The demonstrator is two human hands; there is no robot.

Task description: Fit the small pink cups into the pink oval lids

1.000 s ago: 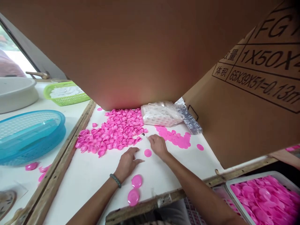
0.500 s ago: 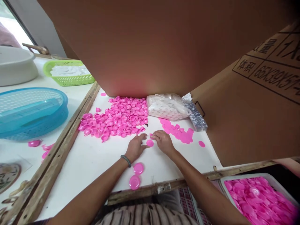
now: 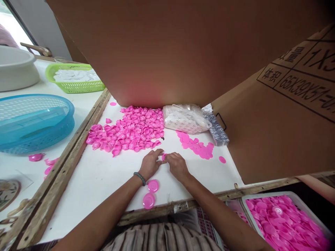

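Note:
My left hand [image 3: 150, 164] and my right hand [image 3: 178, 166] meet over the white tabletop. Between their curled fingertips is a small pink toy cup [image 3: 164, 157], partly hidden by the fingers. No flat disc shows separately between the hands. A heap of pink toy cups [image 3: 131, 130] spreads beyond my left hand. Thin pink discs [image 3: 196, 145] lie in an overlapping patch beyond my right hand, with one loose disc [image 3: 222, 159] farther right. Two round pink saucers [image 3: 151, 193] rest near the front edge, below my left wrist.
A large cardboard box [image 3: 162, 52] overhangs the back. Against it sit a plastic-wrapped bundle [image 3: 185, 120] and a grey wrapped stack [image 3: 219, 130]. Wooden strips [image 3: 75, 157] border the left, near a blue basket [image 3: 62, 129] and green basket [image 3: 81, 88]. A tub of pink pieces [image 3: 290, 195] stands lower right.
My right hand has moved left and down, bringing the small pink piece to my left fingertips. The disc that lay between my hands no longer shows. The view has shifted slightly.

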